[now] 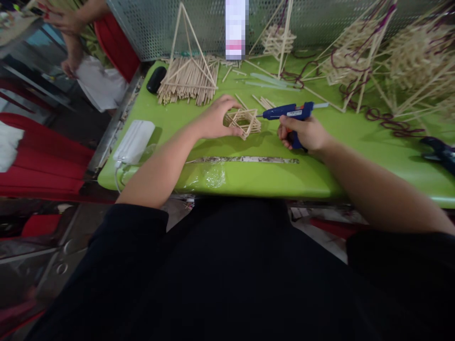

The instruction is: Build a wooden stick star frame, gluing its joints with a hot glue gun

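Observation:
My left hand [216, 118] grips a small square frame stacked from thin wooden sticks [244, 122] and holds it down on the green table [249, 182]. My right hand [302, 133] is wrapped around the handle of a blue glue gun [289, 112]. The gun's nozzle points left and sits right at the frame's right side. A clear glue stick pokes out of the gun's back end.
A pile of loose sticks under a stick pyramid [188, 76] lies behind my left hand. Finished stick structures with purple cord [359, 61] crowd the back right. A white power adapter [135, 140], a black object [156, 79], a taped strip [245, 160]. Another person's hands [62, 19] at far left.

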Demonstrator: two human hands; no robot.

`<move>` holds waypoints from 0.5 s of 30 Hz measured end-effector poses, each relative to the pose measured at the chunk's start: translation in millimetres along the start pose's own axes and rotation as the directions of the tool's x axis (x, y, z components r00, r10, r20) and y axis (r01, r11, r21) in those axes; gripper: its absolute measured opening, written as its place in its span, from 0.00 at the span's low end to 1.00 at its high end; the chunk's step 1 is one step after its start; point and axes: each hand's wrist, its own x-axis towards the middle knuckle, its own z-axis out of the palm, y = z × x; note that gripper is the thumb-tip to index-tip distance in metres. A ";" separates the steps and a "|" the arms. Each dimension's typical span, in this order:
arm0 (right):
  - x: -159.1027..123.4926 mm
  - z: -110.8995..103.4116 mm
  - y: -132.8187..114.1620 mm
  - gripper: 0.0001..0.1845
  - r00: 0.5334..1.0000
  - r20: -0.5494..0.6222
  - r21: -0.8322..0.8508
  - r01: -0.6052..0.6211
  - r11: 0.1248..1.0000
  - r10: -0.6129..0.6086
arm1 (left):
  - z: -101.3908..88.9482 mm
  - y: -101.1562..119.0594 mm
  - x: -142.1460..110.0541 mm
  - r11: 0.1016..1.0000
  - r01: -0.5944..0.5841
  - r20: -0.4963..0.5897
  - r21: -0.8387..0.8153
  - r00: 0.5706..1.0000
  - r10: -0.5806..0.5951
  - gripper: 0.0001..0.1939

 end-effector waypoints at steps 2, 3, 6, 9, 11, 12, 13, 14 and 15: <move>0.3 0.0 -0.3 0.39 1.000 -0.005 0.001 -0.006 1.000 0.006 | 5.1 -3.9 4.4 1.000 -0.015 -0.006 -0.003 1.000 0.015 0.57; 0.4 0.0 -0.5 0.39 1.000 -0.008 0.002 -0.006 1.000 0.006 | 7.5 -6.3 6.7 1.000 -0.020 -0.011 -0.005 1.000 0.020 0.57; 0.9 0.1 -0.7 0.39 1.000 -0.004 0.007 0.000 1.000 0.000 | 12.6 -13.3 11.8 1.000 -0.020 -0.016 -0.016 1.000 0.019 0.56; 1.1 -0.3 -0.3 0.38 1.000 0.003 0.003 -0.003 1.000 0.003 | 15.0 -17.4 14.1 0.999 -0.019 -0.020 -0.038 1.000 0.019 0.52; 1.2 -0.6 0.0 0.38 1.000 0.005 -0.001 -0.004 1.000 0.004 | 15.6 -18.4 14.5 0.998 -0.023 -0.026 -0.055 0.999 0.022 0.51; 1.2 -0.6 0.1 0.38 1.000 0.005 -0.001 -0.002 1.000 0.002 | 15.6 -18.6 14.5 0.998 -0.025 -0.027 -0.063 0.999 0.023 0.50; 1.2 -0.5 0.2 0.38 1.000 0.003 0.002 0.001 1.000 -0.001 | 15.6 -18.7 14.4 0.997 -0.027 -0.028 -0.071 0.999 0.025 0.50; 1.1 -0.4 0.1 0.39 1.000 -0.001 0.005 0.002 1.000 -0.002 | 15.4 -18.5 14.2 0.997 -0.029 -0.029 -0.078 0.999 0.027 0.49; 1.1 -0.3 0.0 0.40 1.000 -0.006 0.007 0.002 1.000 -0.002 | 15.3 -18.3 13.9 0.996 -0.033 -0.029 -0.083 0.999 0.030 0.48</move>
